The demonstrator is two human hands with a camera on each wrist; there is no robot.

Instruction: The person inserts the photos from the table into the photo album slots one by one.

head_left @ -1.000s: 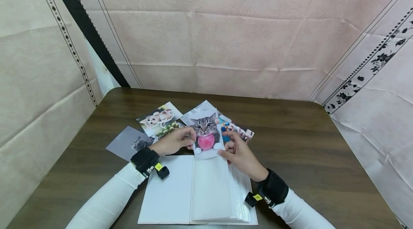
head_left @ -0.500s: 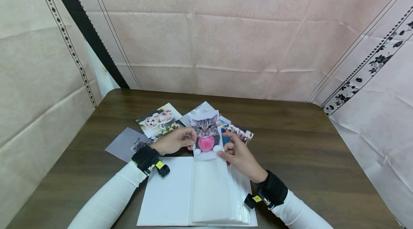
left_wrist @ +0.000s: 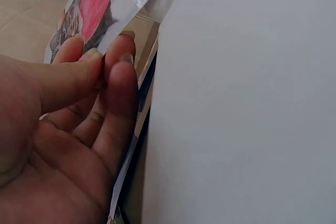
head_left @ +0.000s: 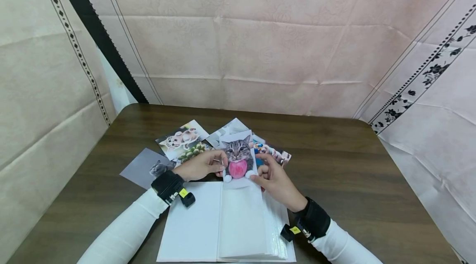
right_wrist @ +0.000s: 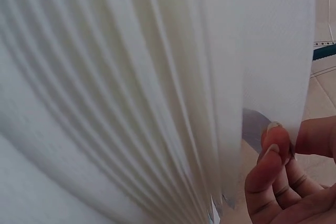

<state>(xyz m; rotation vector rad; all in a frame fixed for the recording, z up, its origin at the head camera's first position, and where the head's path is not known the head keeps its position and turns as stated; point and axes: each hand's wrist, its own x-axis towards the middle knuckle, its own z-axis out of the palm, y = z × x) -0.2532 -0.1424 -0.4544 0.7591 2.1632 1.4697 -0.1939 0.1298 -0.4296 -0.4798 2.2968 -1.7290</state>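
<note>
A cat photo (head_left: 238, 158), showing a grey tabby with a round pink shape below its face, is held over the top edge of an open white photo album (head_left: 193, 222). Its lower end overlaps the album's clear-sleeved page (head_left: 241, 222). My left hand (head_left: 202, 165) pinches the photo's left edge between thumb and fingers, as the left wrist view shows from close up. At the photo's lower right corner, my right hand (head_left: 279, 183) pinches the page's upper corner. In the right wrist view, thumb and fingertips (right_wrist: 275, 140) meet at that page corner, beside a fan of several pages.
Behind the album, several loose photos lie overlapping on the brown table (head_left: 353, 181): a grey one (head_left: 139, 169) at the left, a pink-and-white animal photo (head_left: 182, 136), and colourful ones (head_left: 273, 151) at the right. Patterned cloth (head_left: 260, 49) hangs beyond the table.
The cat photo has slid slightly down toward the album, its lower edge overlapping the page a little more. Both hands keep their grip in nearly the same place.
</note>
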